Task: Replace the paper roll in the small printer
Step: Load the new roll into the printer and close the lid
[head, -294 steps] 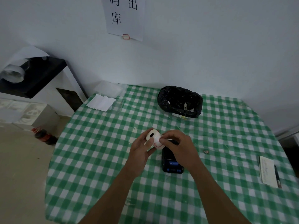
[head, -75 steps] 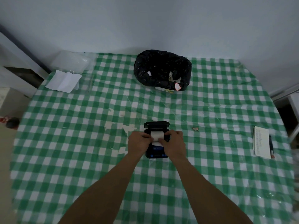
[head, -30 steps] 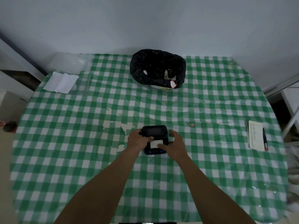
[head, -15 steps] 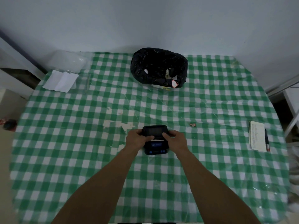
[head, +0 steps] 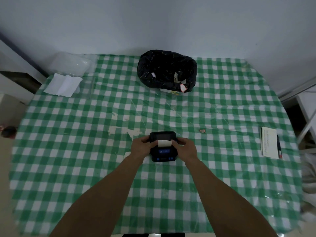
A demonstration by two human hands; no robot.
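The small black printer [head: 163, 155] lies on the green checked table [head: 85, 151], its lid [head: 162, 135] folded down over the back half. A short white strip of paper [head: 164, 143] sticks out between the lid and the blue-lit front panel. My left hand [head: 142, 147] grips the printer's left side, thumb by the paper's edge. My right hand [head: 185, 148] grips the right side, fingertips touching the paper's right end. The roll itself is hidden under the lid.
A black-lined bin [head: 166, 71] with paper scraps stands at the back centre. Folded white paper [head: 63, 85] and a clear plastic box [head: 68, 65] lie back left. A notepad [head: 269, 142] with a pen [head: 279, 146] lies at the right edge. A small scrap [head: 202, 131] lies right of the printer.
The printer's lid came down over the paper roll, from open 2.5 s ago to folded flat. Both hands shifted to the printer's sides, and a paper strip now shows at the slot.
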